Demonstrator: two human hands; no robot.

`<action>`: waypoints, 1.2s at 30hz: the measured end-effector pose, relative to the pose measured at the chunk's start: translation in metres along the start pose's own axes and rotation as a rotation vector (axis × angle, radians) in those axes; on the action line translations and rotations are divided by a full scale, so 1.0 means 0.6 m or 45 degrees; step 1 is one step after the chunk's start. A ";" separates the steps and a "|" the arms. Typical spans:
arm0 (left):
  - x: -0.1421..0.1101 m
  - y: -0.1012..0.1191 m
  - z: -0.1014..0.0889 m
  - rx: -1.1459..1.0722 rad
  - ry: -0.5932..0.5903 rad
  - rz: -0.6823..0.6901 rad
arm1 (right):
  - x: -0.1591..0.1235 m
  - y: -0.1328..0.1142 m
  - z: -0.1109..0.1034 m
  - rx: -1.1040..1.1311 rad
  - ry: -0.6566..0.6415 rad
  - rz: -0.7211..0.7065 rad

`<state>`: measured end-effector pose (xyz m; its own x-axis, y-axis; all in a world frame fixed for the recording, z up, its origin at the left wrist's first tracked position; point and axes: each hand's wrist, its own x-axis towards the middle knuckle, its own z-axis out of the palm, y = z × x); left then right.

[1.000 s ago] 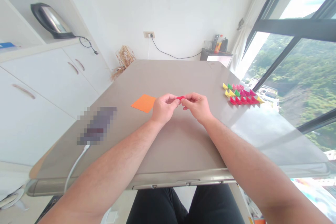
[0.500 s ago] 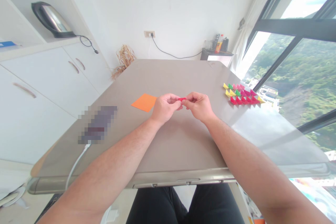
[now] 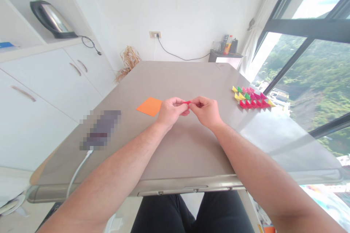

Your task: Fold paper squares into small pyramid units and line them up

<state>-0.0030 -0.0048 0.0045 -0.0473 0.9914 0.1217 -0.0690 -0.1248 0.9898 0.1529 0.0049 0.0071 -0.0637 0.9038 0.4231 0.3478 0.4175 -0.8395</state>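
Between my two hands is a small piece of folded red paper [image 3: 187, 102], mostly covered by my fingers. My left hand [image 3: 172, 111] is closed on its left side, thumb on top. My right hand [image 3: 204, 109] pinches it from the right, and the fingertips of both hands nearly meet. Left of my left hand, a stack or sheet of orange paper [image 3: 149, 106] lies flat on the table, partly behind the hand. Several small folded paper pieces [image 3: 253, 98] in yellow, green, pink and red stand in rows at the table's right side.
A blurred-out dark device [image 3: 102, 129] with a white cable [image 3: 78, 173] lies on the left of the grey table [image 3: 188, 153]. A kettle [image 3: 54, 20] stands on the left shelf. Bottles [image 3: 228, 44] stand on a low cabinet behind the table, and a window [image 3: 295, 65] is on the right.
The fingers of my right hand have shifted slightly left, closer to my left fingertips, on the red paper. The whole view has tilted a little; the other things lie as before.
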 end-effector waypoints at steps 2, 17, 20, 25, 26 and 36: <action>0.000 0.000 0.001 0.007 0.027 -0.013 | 0.000 0.002 0.002 -0.047 0.013 -0.067; 0.000 0.005 0.000 -0.160 0.040 -0.161 | 0.001 0.019 -0.006 -0.256 -0.151 -0.499; 0.002 0.004 -0.003 -0.177 0.034 -0.182 | 0.003 0.023 -0.009 -0.241 -0.177 -0.587; 0.004 0.003 -0.008 -0.205 0.022 -0.202 | 0.007 0.035 -0.008 -0.182 -0.208 -0.631; 0.004 0.003 -0.009 -0.218 0.011 -0.205 | 0.007 0.038 -0.007 -0.180 -0.203 -0.621; 0.007 0.000 -0.013 -0.219 -0.018 -0.089 | 0.000 0.022 0.001 0.033 -0.114 -0.312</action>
<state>-0.0110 -0.0011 0.0044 -0.0227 0.9982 0.0550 -0.2408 -0.0589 0.9688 0.1568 0.0108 -0.0043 -0.2263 0.7797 0.5838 0.2876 0.6261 -0.7247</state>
